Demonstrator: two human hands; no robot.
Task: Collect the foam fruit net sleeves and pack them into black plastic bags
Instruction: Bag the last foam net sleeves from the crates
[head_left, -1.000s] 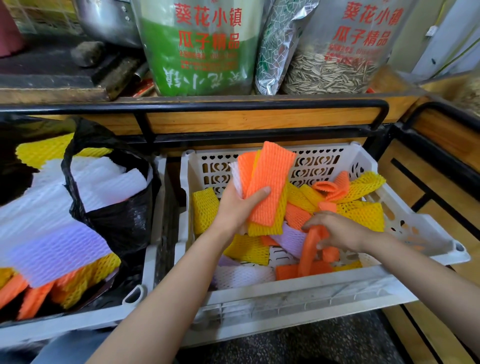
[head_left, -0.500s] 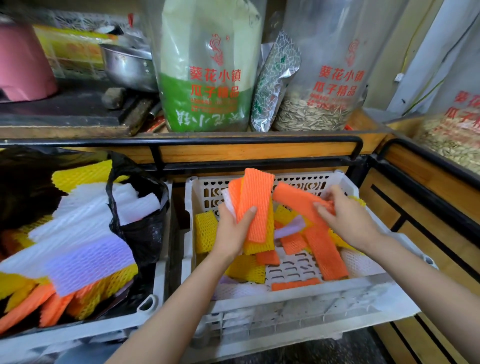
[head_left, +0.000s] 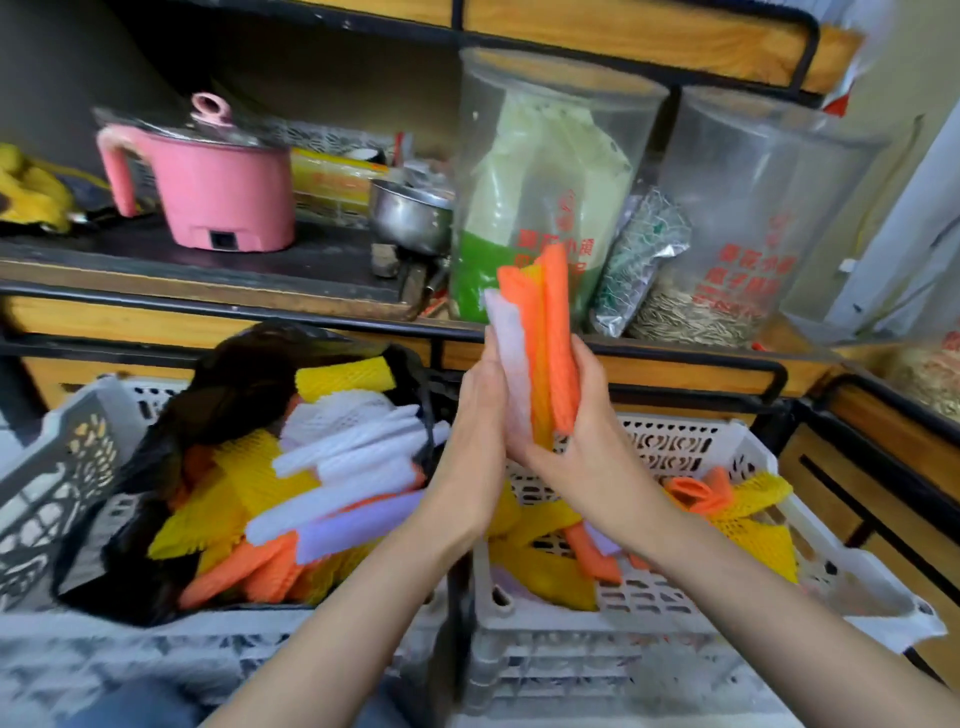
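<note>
- Foam net sleeves in orange, yellow and white stood upright as one bundle (head_left: 540, 343), clamped between both hands above the gap between two crates
- Left hand (head_left: 475, 415) pressed straight fingers on the white side; right hand (head_left: 576, 436) curled round the orange side
- Light, soft and springy by the look, likely to fan out unless squeezed mid-length
- Black bag (head_left: 223, 395) in the left crate (head_left: 67, 467) bulged with ribbed sleeves; loose sleeves (head_left: 545, 577) lay in the perforated right crate (head_left: 753, 447)

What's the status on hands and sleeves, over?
Left hand flat against bundle, right hand grips it. Bundle upright, raised. Bag open, heaped with sleeves. Nothing seen blocking the bag.
</note>
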